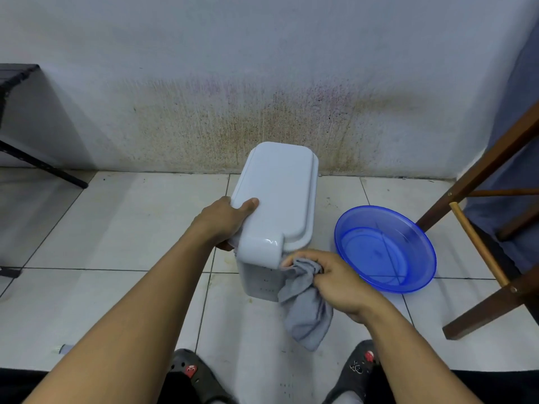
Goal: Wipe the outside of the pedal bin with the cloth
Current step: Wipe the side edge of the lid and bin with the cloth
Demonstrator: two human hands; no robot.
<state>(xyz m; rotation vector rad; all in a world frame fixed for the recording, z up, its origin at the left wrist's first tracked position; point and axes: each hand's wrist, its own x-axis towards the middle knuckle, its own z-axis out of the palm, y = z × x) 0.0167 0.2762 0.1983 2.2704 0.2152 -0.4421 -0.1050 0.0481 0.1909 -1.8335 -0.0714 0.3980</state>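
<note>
White plastic, the bin (277,205) stands at mid-frame on the tiled floor (131,228), lid closed, with the stained wall (233,112) just behind at its 12 o'clock. The left grip (227,220) clasps the bin's 9 o'clock edge, thumb on the lid, fingers curled down the side. At the bin's 5 o'clock the right grip (335,278) is bunched round the grey cloth (306,310), holding it against the near corner under the lid, with the rest hanging loose. A blue basin (385,249) sits on the floor at 3 o'clock, near the bin but apart.
</note>
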